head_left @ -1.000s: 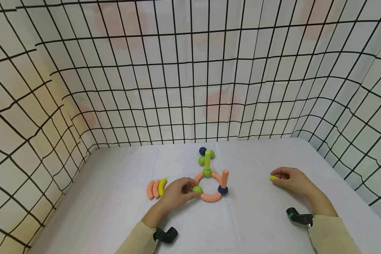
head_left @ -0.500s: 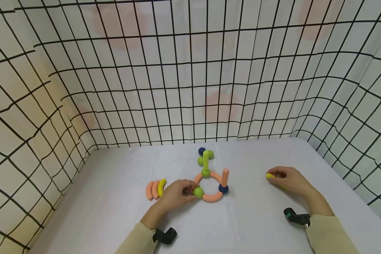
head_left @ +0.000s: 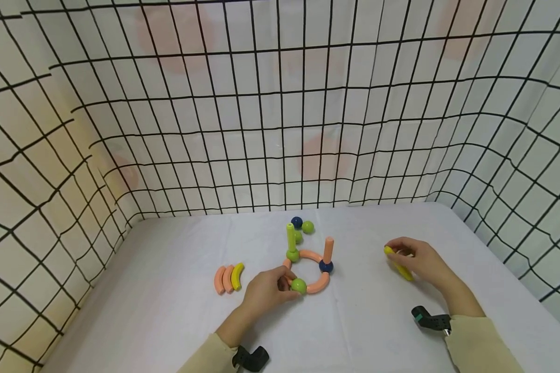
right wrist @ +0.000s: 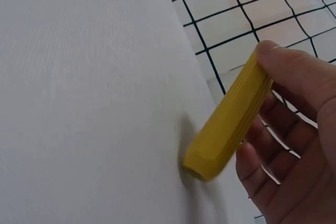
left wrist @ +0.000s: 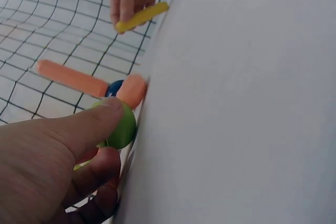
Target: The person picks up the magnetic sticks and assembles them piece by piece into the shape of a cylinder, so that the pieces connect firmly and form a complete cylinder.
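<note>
A ring of curved orange sticks [head_left: 318,284] joined by balls lies on the white table. My left hand [head_left: 269,294] pinches the green ball [head_left: 299,286] at the ring's near side, thumb on top in the left wrist view. A green stick [head_left: 291,238] stands upright on another green ball [head_left: 292,255], and an orange stick [head_left: 328,250] rises from the dark blue ball [head_left: 326,266]. Off to the right, my right hand [head_left: 422,261] holds a curved yellow stick [right wrist: 228,124] by one end between thumb and fingers, its other end slanting down close over the table.
Left of the ring lie two curved orange sticks [head_left: 224,280] and a curved yellow one [head_left: 237,276], side by side. Behind the ring sit loose balls, one dark blue [head_left: 296,222] and two green [head_left: 308,227]. A black-grid backdrop [head_left: 280,129] surrounds the white table [head_left: 168,248].
The ring has turned clockwise, its held green ball shifting right and nearer while the upright green stick moved left. My right hand has come slightly left, and more of its yellow stick shows.
</note>
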Demonstrator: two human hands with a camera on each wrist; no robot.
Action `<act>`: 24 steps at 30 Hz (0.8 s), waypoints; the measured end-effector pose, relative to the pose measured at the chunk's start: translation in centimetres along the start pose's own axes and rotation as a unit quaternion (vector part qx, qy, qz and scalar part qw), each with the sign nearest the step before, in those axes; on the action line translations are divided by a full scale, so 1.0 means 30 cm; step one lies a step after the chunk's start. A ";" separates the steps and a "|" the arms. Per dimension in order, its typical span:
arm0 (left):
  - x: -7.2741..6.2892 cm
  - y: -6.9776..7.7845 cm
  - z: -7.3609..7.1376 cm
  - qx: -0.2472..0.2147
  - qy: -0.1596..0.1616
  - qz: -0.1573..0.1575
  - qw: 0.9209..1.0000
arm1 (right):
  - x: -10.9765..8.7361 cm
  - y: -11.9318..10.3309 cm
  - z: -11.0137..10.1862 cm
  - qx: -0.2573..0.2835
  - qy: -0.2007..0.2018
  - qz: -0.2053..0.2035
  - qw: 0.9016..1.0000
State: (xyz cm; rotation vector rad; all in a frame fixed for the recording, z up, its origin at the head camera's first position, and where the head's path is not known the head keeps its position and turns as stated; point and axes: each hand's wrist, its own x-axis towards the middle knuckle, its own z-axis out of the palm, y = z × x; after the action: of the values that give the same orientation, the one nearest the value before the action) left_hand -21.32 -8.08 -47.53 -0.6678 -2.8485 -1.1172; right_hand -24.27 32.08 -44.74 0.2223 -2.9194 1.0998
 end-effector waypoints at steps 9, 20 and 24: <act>0.002 -0.007 -0.016 -0.011 -0.030 0.018 0.999 | 0.004 -0.051 0.016 0.044 0.032 -0.028 0.998; 0.007 -0.025 -0.044 0.045 -0.015 0.028 0.998 | 0.017 -0.122 0.054 0.082 0.042 -0.091 0.992; 0.006 -0.020 -0.041 0.056 -0.007 0.029 0.998 | 0.009 -0.163 0.059 0.094 0.037 -0.104 0.989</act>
State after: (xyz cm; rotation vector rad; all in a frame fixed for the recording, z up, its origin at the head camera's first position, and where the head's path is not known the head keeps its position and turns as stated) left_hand -21.90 -9.22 -46.99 -0.7497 -2.8575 -0.9399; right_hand -23.81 27.25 -42.85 0.4667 -2.6528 1.3159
